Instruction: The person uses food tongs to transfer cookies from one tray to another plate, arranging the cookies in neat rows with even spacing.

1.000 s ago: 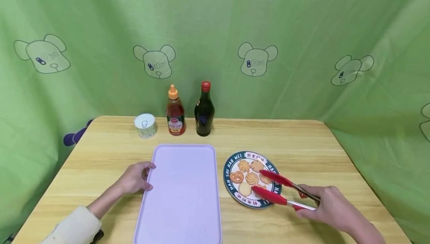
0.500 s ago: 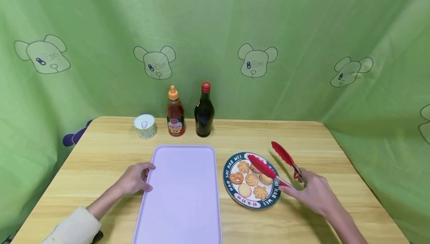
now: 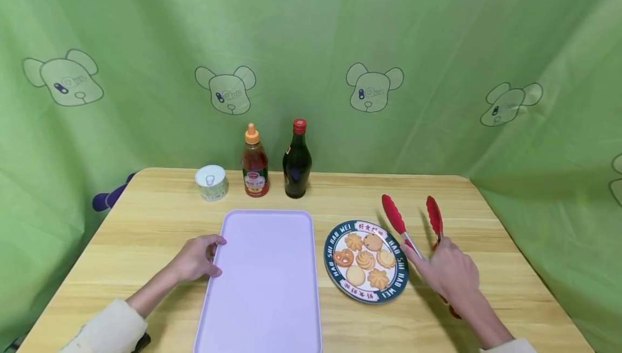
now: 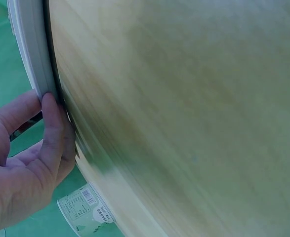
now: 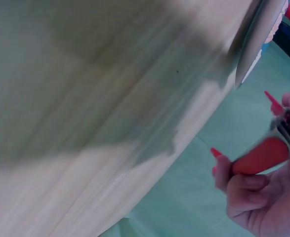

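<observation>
My left hand point(image 3: 194, 257) holds the left edge of the lilac tray point(image 3: 264, 283); in the left wrist view, its thumb and fingers pinch the tray rim point(image 4: 36, 54). My right hand point(image 3: 452, 272) grips red-tipped tongs point(image 3: 394, 216), their two arms spread apart with nothing between the tips. The tongs point away, above the table to the right of the round plate. A red grip of the tongs point(image 5: 261, 157) shows in the right wrist view. Several cookies point(image 3: 365, 260) of different shapes lie on the plate point(image 3: 332, 273), which has a dark teal patterned rim.
Along the back of the wooden table point(image 3: 389, 185) stand a tin can point(image 3: 211, 183), a sauce bottle point(image 3: 255, 172) with an orange cap and a dark bottle point(image 3: 297, 167) with a red cap. A green curtain point(image 3: 311, 34) hangs behind.
From over the cookies, my right hand has lifted the tongs and swung them away to the right of the plate, tips now pointing towards the back. My left hand stays at the tray.
</observation>
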{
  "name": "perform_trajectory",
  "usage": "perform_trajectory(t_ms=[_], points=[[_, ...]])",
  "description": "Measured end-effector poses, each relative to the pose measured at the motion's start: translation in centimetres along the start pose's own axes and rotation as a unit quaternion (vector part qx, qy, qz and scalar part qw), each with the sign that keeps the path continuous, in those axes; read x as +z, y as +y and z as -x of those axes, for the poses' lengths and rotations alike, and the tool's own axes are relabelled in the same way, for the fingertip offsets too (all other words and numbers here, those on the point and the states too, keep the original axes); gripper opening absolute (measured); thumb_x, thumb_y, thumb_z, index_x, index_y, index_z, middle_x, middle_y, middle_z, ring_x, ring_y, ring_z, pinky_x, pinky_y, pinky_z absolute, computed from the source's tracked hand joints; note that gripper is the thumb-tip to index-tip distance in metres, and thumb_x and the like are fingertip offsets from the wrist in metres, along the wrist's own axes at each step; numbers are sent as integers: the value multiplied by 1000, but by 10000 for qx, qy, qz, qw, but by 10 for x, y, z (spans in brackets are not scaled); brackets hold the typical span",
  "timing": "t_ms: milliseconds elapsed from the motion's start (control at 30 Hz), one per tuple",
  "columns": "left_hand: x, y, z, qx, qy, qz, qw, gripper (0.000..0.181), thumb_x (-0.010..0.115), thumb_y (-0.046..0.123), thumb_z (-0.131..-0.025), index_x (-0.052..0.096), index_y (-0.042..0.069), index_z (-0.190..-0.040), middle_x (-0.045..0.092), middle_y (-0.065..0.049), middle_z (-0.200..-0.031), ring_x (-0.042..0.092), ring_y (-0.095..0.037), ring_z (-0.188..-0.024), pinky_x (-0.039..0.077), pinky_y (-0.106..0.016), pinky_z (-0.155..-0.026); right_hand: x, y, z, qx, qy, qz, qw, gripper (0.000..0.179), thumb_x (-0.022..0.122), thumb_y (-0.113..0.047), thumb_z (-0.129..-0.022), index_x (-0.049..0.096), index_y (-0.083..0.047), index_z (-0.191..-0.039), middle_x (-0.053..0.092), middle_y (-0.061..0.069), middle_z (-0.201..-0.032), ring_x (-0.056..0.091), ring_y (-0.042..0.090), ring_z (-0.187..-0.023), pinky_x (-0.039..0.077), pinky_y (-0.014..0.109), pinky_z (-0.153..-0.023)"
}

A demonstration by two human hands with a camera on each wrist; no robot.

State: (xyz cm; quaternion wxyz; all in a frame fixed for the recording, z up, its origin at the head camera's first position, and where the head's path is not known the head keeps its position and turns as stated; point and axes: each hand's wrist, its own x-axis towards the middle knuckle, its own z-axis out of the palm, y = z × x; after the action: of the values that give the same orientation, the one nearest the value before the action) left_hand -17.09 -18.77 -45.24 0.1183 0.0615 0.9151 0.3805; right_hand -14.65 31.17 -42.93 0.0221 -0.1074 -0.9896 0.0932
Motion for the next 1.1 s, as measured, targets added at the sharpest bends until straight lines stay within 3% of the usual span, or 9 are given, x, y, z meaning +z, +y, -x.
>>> perform_trajectory(t_ms=[300, 500, 667, 900, 1067, 1100], points=[[3, -1, -2, 7, 7, 86, 10000, 67, 79, -6, -58, 56, -5, -122, 56, -10, -87, 52, -17, -68, 50, -25, -53, 7, 5, -13, 294, -543, -66, 9981, 105, 49, -76, -77, 40, 24, -107, 46, 20, -71, 48, 25, -55, 36, 31, -42], [4, -1, -3, 21, -8, 156, 9999, 68, 79, -7, -58, 56, -5, -122, 56, -10, -87, 52, -17, -66, 51, -25, -52, 9, 8, -19, 478, -939, -197, 9942, 101, 51, -76, -76, 42, 21, -102, 45, 20, -74, 48, 24, -56, 38, 28, -44], [3, -1, -4, 36, 12, 100, 9999, 67, 79, -6, -58, 56, -5, -121, 56, -10, -86, 52, -17, -67, 50, -25, -53, 8, 7, -22, 369, -926, -69, 9950, 96, 51, -77, -75, 47, 17, -94, 44, 18, -72, 48, 23, -54, 36, 27, -43], [1, -3, -3, 34, -25, -10, 10000, 67, 81, -2, -60, 57, -4, -122, 58, -11, -90, 52, -17, -68, 50, -25, -55, 5, 7, -24, 285, -1093, -37, 9936, 106, 45, -81, -75, 47, 22, -100, 47, 21, -75, 49, 23, -55, 37, 28, -44], [-12, -6, -3, 109, 7, -13, 9999, 66, 79, 6, -68, 53, -4, -127, 59, -19, -102, 56, -16, -67, 51, -27, -56, -8, 10, -30, 307, -1147, -260, 9926, 99, 39, -82, -77, 53, 14, -89, 49, 17, -70, 49, 22, -55, 36, 29, -45], [-16, -6, -4, 118, 62, 4, 9999, 65, 78, 7, -70, 51, -4, -129, 58, -21, -105, 57, -16, -66, 52, -27, -56, -13, 12, -33, 296, -1115, -269, 9930, 101, 37, -82, -77, 52, 17, -92, 51, 21, -73, 50, 25, -57, 38, 31, -46]])
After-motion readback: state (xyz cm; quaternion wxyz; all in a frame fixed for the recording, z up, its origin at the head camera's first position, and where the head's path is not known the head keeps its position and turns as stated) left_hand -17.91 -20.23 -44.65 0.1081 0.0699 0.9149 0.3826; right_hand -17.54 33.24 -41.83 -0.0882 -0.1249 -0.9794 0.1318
